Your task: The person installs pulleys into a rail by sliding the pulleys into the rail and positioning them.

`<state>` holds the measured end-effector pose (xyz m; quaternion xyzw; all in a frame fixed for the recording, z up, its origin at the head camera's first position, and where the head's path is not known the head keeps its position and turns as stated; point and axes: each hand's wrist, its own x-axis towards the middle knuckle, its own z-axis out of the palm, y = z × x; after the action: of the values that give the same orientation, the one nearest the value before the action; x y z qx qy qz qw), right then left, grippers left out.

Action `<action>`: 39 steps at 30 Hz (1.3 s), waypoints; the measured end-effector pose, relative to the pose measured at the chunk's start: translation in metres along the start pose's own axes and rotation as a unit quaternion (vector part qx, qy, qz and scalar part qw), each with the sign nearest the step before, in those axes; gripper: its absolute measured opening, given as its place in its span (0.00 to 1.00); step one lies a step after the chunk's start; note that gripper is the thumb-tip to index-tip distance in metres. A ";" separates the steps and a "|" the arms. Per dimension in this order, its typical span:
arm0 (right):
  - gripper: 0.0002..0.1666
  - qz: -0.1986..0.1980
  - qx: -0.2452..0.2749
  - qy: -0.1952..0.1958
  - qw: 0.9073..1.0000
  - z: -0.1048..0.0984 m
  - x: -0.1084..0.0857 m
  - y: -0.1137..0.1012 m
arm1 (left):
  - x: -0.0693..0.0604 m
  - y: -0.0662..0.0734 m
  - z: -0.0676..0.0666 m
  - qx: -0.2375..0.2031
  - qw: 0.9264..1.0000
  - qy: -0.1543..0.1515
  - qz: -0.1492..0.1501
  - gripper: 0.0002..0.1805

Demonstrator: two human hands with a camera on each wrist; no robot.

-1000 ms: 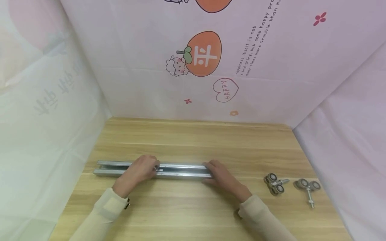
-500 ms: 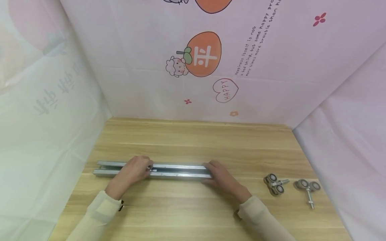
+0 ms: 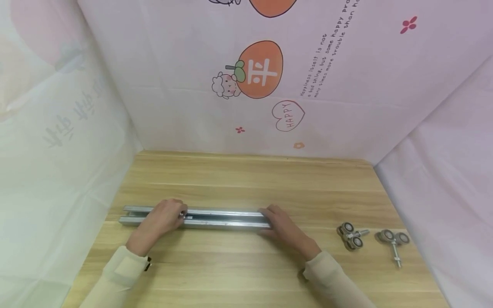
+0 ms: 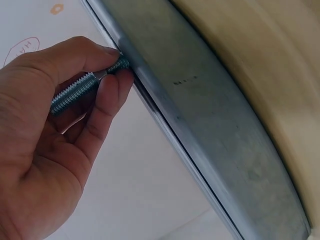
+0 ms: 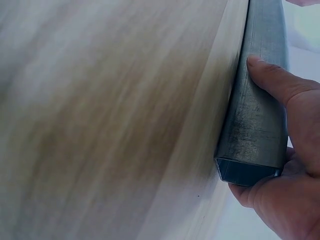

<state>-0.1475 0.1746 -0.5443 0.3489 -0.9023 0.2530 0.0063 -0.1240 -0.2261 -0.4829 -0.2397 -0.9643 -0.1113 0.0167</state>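
Printed cloth [image 3: 173, 107] is hung around the wood-grained counter [image 3: 239, 265], on which a slotted metal rail [image 3: 227, 224] is laid lengthwise, slot facing upward. A threaded bolt [image 4: 75, 94] is pinched narrowly by the fingers [image 4: 106, 95] of the left hand [image 3: 164, 217], its inner end brought to the slot; whatever is attached beneath is hidden. Near its hollow right-hand end the rail is gripped by the right hand [image 3: 283, 224], with the thumb pressed to the near side. Binding is judged the foremost risk: should the bolt be tilted while drawn along the slot, it could be jammed against a lip. Should the right-hand grip be slackened, the rail could be dragged across the counter by the same pull. Pinched skin is also considered possible, since the left fingertips are placed close against the slot's edge. One wheeled trolley [image 3: 349, 235] and a second trolley [image 3: 392, 236] are noted lying loose beyond the right hand; were the rail swung that way, the closer one could be struck and rolled.
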 end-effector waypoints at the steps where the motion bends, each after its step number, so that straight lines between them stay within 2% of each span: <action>1: 0.36 -0.003 -0.002 0.004 1.000 0.000 0.000 0.000 | -0.001 -0.001 0.000 -0.001 1.000 -0.001 -0.002 0.08; 8: 0.35 -0.005 -0.003 0.008 1.000 0.003 -0.001 -0.001 | -0.008 -0.011 -0.003 -0.010 1.000 -0.013 -0.021 0.08; 16: 0.36 0.006 0.002 0.000 1.000 0.003 -0.002 0.000 | -0.017 -0.021 -0.005 -0.005 1.000 0.000 -0.025 0.09; 30: 0.36 0.012 0.003 -0.003 1.000 0.002 0.000 0.000 | -0.025 -0.032 -0.012 0.013 0.999 -0.004 -0.042 0.12; 39: 0.36 0.013 -0.004 -0.002 1.000 0.000 0.001 -0.001 | -0.029 -0.040 -0.015 0.017 0.998 -0.009 -0.052 0.09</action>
<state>-0.1472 0.1736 -0.5436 0.3376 -0.9079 0.2486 0.0030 -0.1178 -0.2770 -0.4795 -0.1899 -0.9773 -0.0937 0.0062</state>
